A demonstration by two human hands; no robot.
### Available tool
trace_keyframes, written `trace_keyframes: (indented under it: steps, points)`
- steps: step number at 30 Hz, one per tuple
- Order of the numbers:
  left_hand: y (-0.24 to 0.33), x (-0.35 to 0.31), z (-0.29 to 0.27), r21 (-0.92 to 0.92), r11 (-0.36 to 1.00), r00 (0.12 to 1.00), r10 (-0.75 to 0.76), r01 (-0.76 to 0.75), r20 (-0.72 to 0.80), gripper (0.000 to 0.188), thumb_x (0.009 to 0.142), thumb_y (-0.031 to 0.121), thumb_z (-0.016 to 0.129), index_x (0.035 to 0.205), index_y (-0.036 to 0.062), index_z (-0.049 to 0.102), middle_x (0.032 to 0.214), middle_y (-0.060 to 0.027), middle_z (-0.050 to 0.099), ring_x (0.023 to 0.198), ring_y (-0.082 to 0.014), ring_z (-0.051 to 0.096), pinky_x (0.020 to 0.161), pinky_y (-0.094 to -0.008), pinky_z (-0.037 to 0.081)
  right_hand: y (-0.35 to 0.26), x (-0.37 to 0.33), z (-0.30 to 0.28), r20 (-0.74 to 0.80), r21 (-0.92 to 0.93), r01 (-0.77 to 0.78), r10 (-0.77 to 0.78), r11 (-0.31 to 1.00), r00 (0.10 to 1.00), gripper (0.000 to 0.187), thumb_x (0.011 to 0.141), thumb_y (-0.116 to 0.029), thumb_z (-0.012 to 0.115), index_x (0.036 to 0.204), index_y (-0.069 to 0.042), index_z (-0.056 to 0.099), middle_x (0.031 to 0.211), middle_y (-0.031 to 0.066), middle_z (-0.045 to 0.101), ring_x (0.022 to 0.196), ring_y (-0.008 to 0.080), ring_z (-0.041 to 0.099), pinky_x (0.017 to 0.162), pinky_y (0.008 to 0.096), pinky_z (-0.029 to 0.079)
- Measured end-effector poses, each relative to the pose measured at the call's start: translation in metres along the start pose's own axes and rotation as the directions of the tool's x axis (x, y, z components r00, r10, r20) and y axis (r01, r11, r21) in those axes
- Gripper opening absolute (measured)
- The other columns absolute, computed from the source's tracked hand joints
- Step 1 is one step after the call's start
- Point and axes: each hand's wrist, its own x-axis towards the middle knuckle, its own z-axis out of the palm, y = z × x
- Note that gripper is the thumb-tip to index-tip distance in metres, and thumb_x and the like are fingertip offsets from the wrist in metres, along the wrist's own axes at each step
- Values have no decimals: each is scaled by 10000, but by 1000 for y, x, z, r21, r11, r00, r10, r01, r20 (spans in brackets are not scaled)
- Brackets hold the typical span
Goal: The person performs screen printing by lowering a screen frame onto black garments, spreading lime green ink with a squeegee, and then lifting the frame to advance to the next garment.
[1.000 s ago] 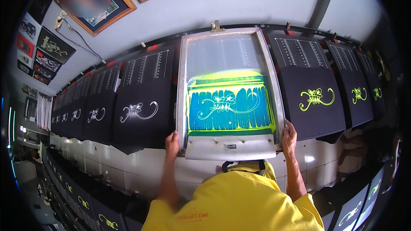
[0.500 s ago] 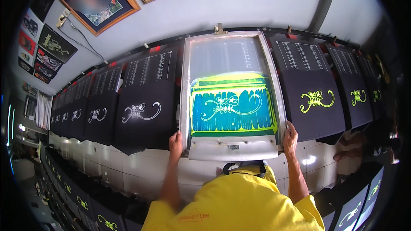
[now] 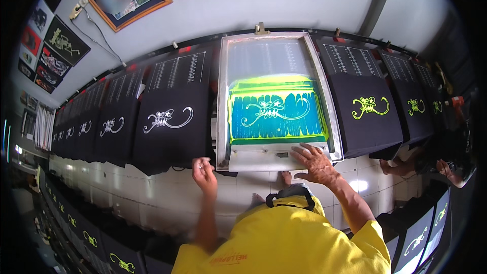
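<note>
A screen-printing frame [image 3: 332, 122] lies over one board in the row in front of me. Fluorescent yellow-green ink and a blue stencil with a scrolled design [image 3: 276, 109] show on its mesh. Across its near end lies a wide metal squeegee [image 3: 253, 159]. My right hand [image 3: 314, 164] rests on the squeegee's right part, fingers spread and thumb apart. My left hand [image 3: 204, 173] is raised just left of the frame's near corner, apart from it, with its fingers curled and no object visible in them. The fabric under the frame is mostly hidden.
Left of the frame, black fabric pieces [image 3: 170, 144] carry white designs; on the right, black pieces [image 3: 373, 129] carry yellow-green ones. Another printed row [image 3: 109, 241] stands behind me. A co-worker's hand [image 3: 449, 171] and legs show at far right. A clamp [image 3: 261, 28] sits at the frame's far end.
Both hands have let go of the frame's near sides. My right hand has moved left onto the squeegee; my left hand has drawn slightly away. The whole view has shifted a little.
</note>
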Motion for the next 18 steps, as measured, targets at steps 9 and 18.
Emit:
trace_keyframes:
  steps: [9, 18]
  points:
    - [26, -82, 49, -37, 737, 459, -381, 675, 803, 432, 1066, 367, 373, 1123, 12, 612, 842, -72, 614, 593, -93, 553, 464, -218, 368, 0, 51, 1, -81, -144, -74, 62, 987, 995, 367, 712, -48, 646, 1070, -94, 578, 927, 87, 644, 908, 291, 630, 792, 431, 512]
    - [13, -88, 98, 30, 382, 154, -441, 924, 884, 629, 1058, 525, 286, 1298, -17, 496, 1018, -110, 626, 610, -78, 530, 495, -208, 363, 9, 60, 8, -226, -157, -81, 44, 984, 973, 205, 673, -113, 696, 838, -119, 574, 807, 47, 611, 796, 249, 633, 705, 404, 517]
